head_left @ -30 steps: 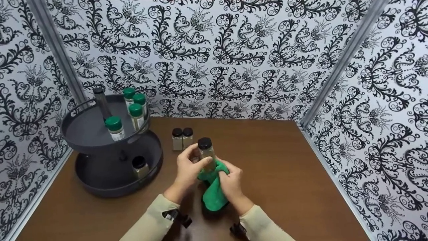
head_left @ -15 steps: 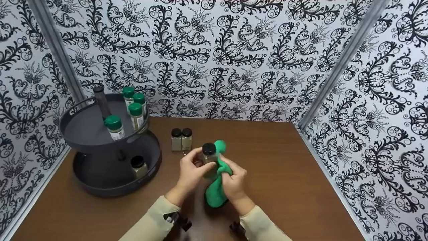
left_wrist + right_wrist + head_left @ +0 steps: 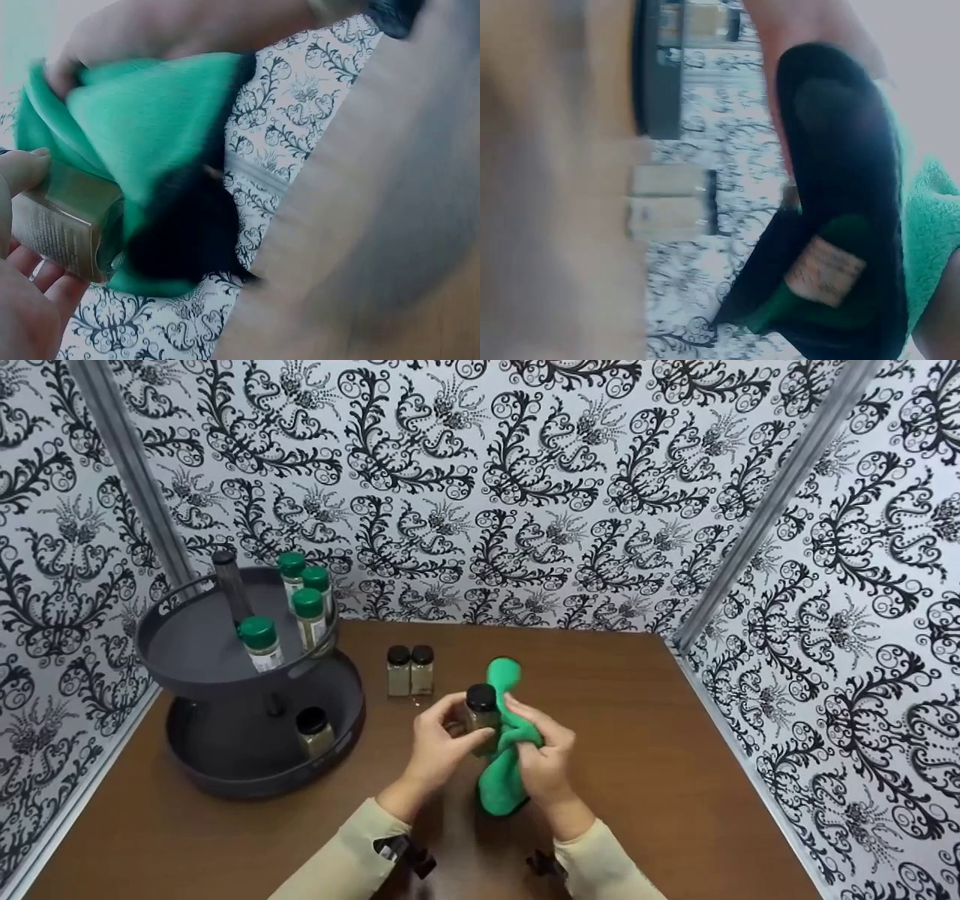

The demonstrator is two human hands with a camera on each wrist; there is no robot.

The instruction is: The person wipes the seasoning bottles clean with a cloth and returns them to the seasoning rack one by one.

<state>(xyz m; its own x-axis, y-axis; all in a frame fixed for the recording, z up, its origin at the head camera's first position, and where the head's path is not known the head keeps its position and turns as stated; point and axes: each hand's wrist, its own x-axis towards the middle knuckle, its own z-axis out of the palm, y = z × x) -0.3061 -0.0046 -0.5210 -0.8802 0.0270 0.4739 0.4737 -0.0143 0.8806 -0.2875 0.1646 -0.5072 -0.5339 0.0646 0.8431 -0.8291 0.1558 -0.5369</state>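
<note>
My left hand [image 3: 436, 746] holds a square glass spice jar [image 3: 481, 699] with a black lid, thumb across its near side. In the left wrist view the jar [image 3: 64, 221] shows a tan printed side, and its base end faces the cloth. My right hand [image 3: 551, 757] grips a bunched green cloth [image 3: 501, 787] with black edging right beside the jar. One end of the cloth sticks up behind the jar and the other hangs below the hands. Seen from the right wrist, a dark part of the cloth [image 3: 840, 135] carries a pale label [image 3: 826, 271].
Two black-lidded jars [image 3: 410, 671] stand side by side on the brown table [image 3: 615, 720]. To the left is a two-tier dark tray [image 3: 202, 649]; several green-lidded jars [image 3: 307, 619] are on top, and one black-lidded jar [image 3: 315, 733] below. Patterned walls [image 3: 525, 495] enclose the table.
Both hands have shifted slightly right with the jar and cloth. The jar sits lower in view. The cloth has gone from wrapping the jar's lower part to its right side, one end now raised.
</note>
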